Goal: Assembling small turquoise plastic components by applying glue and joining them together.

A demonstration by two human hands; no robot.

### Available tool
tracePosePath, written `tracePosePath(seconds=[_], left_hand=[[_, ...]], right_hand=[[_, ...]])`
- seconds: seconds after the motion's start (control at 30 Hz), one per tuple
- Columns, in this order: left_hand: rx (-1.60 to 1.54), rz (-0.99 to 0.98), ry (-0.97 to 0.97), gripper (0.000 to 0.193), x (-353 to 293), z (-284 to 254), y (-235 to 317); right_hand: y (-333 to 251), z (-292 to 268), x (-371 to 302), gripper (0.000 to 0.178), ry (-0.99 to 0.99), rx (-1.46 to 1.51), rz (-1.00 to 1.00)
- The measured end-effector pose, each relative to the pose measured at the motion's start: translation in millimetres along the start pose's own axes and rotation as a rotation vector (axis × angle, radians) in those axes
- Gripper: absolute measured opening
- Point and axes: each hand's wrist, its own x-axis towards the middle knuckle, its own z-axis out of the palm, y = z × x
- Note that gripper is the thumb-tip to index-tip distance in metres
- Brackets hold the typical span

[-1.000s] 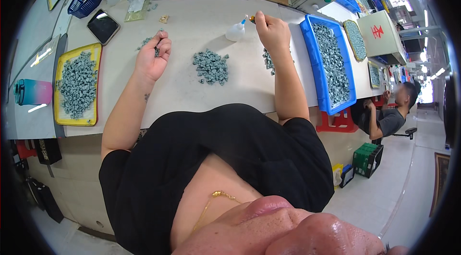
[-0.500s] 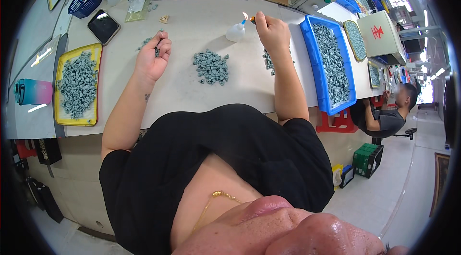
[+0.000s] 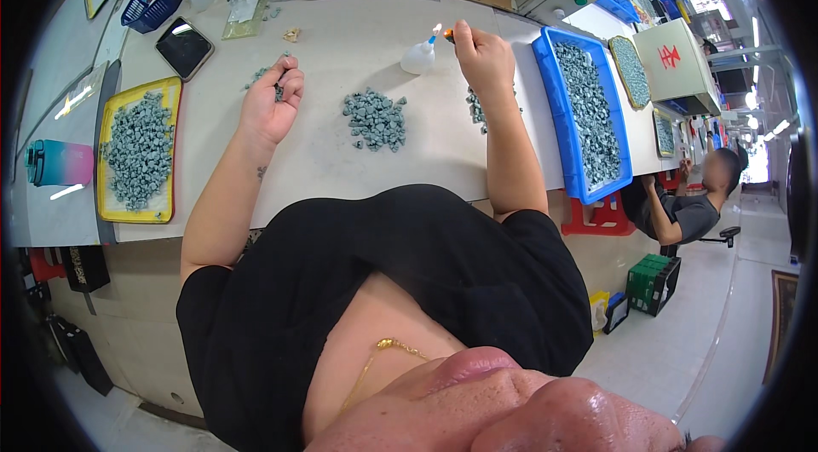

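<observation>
White bottle (image 3: 417, 58) on desk (image 3: 443, 141), just left of right hand (image 3: 486, 60), nearer one; blue nozzle (image 3: 432, 40) slants rightward, flame (image 3: 437, 28) at tip. Right fingers pinch small orange object (image 3: 449, 34), likely lighter; forearm reaches forward. Left hand (image 3: 274, 94) curled, grey stones (image 3: 279, 94) held.

To your left, a phone (image 3: 184, 48), a basket (image 3: 154, 2) and a tumbler (image 3: 60, 163).
The basket is navy, the tumbler teal and pink; to your right, a green crate (image 3: 651, 284) stands on the floor (image 3: 694, 341) near a co-worker (image 3: 697, 213) in grey.
</observation>
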Motion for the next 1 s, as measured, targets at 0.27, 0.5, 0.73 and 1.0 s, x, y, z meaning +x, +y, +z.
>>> tracePosePath(seconds=[0.27,0.5,0.73,1.0], left_hand=[[-0.012,-0.001,0.013,0.005,1.5,-2.5,1.0],[-0.019,0.000,0.010,0.006,2.2,-2.1,0.3],[-0.008,0.011,0.022,0.008,1.9,-2.8,0.0],[-0.010,0.009,0.035,0.008,3.7,-4.6,-0.3]], right_hand=[[0.0,0.8,-1.1,0.043,0.013,0.016,-0.001],[-0.3,-0.3,-1.0,0.042,0.003,0.028,0.029],[-0.3,-1.0,-1.4,0.042,0.009,0.042,0.028],[-0.6,-3.8,-0.7,0.051,0.002,0.053,0.083]])
